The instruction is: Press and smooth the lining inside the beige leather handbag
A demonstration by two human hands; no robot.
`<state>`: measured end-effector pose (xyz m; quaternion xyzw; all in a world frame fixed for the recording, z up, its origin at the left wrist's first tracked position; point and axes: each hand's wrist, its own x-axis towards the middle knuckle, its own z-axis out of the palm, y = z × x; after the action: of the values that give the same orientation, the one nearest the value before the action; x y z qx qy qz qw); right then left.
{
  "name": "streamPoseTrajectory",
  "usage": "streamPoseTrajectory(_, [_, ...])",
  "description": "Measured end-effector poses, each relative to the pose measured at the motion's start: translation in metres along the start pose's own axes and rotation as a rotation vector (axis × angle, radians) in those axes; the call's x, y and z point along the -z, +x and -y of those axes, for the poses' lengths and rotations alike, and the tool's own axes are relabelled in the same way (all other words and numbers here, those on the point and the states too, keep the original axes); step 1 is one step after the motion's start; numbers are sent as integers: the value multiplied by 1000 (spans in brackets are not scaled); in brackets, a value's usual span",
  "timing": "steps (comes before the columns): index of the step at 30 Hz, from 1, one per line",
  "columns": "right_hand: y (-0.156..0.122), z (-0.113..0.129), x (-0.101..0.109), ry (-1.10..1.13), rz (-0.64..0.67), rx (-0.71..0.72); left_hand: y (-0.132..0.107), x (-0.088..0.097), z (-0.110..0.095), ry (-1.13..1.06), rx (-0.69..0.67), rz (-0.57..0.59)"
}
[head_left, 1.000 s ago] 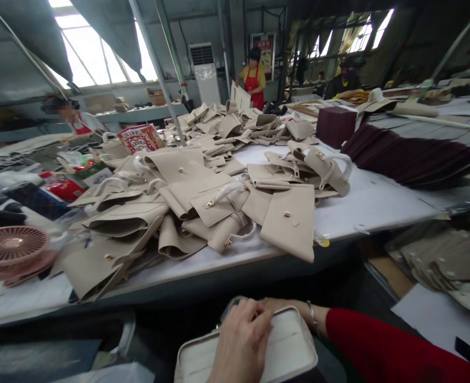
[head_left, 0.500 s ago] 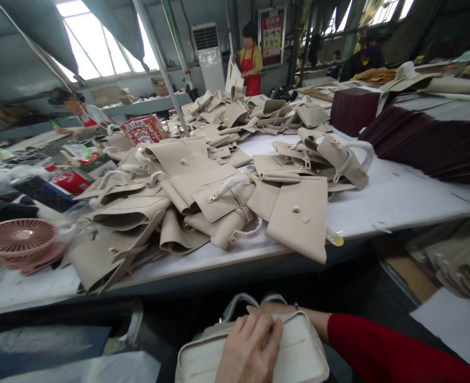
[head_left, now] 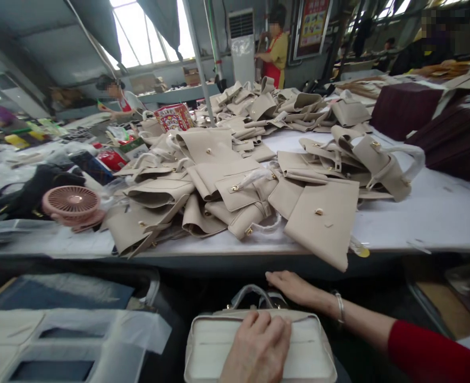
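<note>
A beige handbag (head_left: pixel 207 348) lies low in front of me, its pale cream face turned up. Its carrying handle (head_left: pixel 252 290), wrapped in clear film, stands up at the far side with gold-coloured fittings. My left hand (head_left: pixel 259 346) rests over the bag with bent fingers gripping the far rim; the fingertips are partly hidden. Just beyond the handle, on its right, my right hand (head_left: pixel 294 287) reaches out with stretched fingers and nothing seen in them. It is apart from the bag, below the table's front edge.
A white table (head_left: pixel 394 218) ahead carries a heap of beige bag pieces (head_left: pixel 238 186), a pink fan (head_left: pixel 73 205) and dark maroon stacks (head_left: pixel 404 109). One piece (head_left: pixel 322 223) overhangs the front edge. At lower left is a bin (head_left: pixel 153 282) with film-covered sheets. Several people work farther back.
My right hand has come out from behind the bag and moved right and away from it. My left hand stays on the bag. The view has swung left.
</note>
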<state>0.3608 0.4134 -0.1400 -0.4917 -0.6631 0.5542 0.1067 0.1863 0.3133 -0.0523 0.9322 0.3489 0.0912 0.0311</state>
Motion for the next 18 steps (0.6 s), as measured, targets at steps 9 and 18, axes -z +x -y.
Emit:
streamPoseTrajectory(9, [-14,78,-22,-249,106,92,-9,20,-16,-236,156,108])
streamPoseTrajectory(18, [-19,91,-39,-543,82,88,-74,30,106,-1124,970,31])
